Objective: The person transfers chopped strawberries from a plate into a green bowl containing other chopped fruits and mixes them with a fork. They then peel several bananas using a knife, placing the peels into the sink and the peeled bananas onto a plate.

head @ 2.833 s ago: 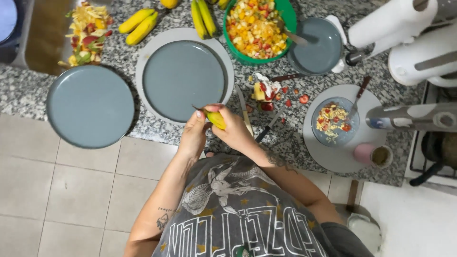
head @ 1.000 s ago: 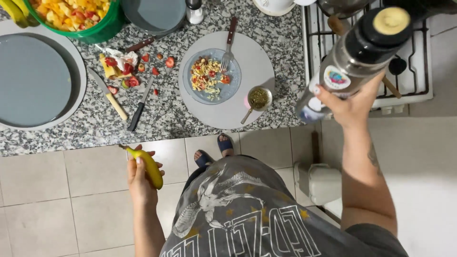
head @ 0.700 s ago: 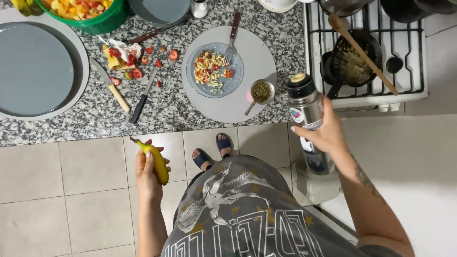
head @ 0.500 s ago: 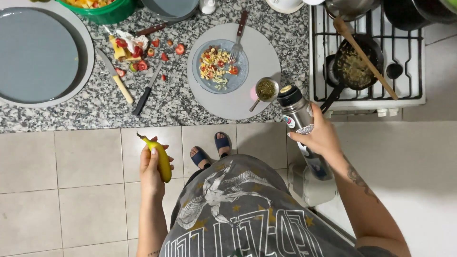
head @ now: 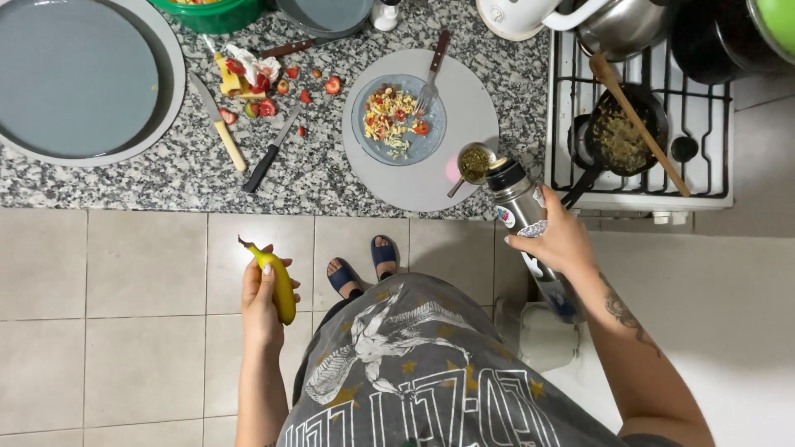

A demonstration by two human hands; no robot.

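- Standing off the front edge of the speckled granite counter (head: 331, 178), a yellow unpeeled banana (head: 280, 281) is gripped in the left hand (head: 263, 298), fingers wrapped around its lower half, stem end pointing up and left over the tiled floor.
- A tall steel thermos flask with stickers (head: 530, 236) is clasped around its middle by the right hand (head: 563, 244); its spout is tilted toward the small metal cup of green herb (head: 475, 162), which sits on the right rim of the round grey mat (head: 447, 178).
- The flask is judged heavy if full, rigid and smooth, so a full-palm hold at mid-body suits it best.
- The banana is judged light and soft, easily bruised; a loose hold near the middle is enough.
- A blue glass bowl of chopped fruit (head: 399, 121) with a fork (head: 431, 79) lies on the mat, and two knives (head: 217, 122) lie near the counter's front edge.
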